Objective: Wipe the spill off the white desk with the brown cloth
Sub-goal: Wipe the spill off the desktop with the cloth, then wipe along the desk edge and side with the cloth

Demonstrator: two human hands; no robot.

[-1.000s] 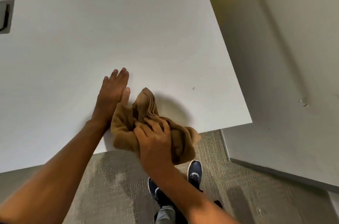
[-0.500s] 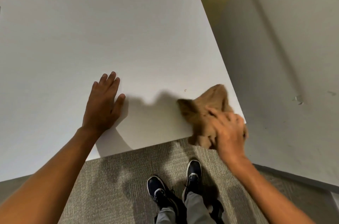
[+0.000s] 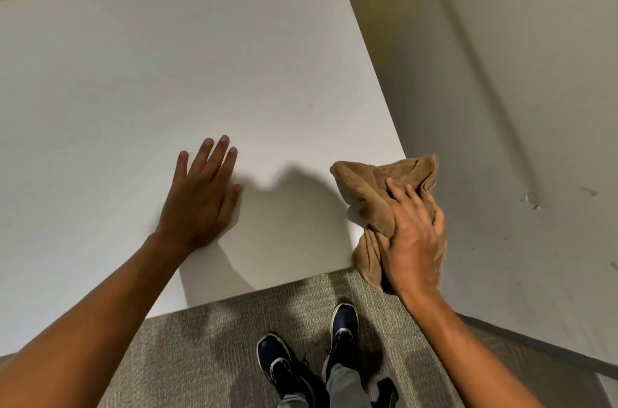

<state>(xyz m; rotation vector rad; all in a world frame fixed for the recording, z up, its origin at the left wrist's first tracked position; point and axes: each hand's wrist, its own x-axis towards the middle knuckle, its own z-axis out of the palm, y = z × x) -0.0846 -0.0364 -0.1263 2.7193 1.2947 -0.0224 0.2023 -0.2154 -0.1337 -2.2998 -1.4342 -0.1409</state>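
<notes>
Head view: right hand [image 3: 414, 240], fingers curled and clamped over crumpled brown terry cloth [image 3: 378, 193], bunched at near right corner of flat white desk [image 3: 167, 73], part resting on desk surface, part hanging past desk edge. Left hand [image 3: 200, 197] laid flat, palm down, fingers spread slightly, well apart from cloth, gripping nothing. Grey ribbed carpet [image 3: 207, 340] below desk edge, with pair of dark blue sneakers [image 3: 311, 347]; spill not discernible on desk.
</notes>
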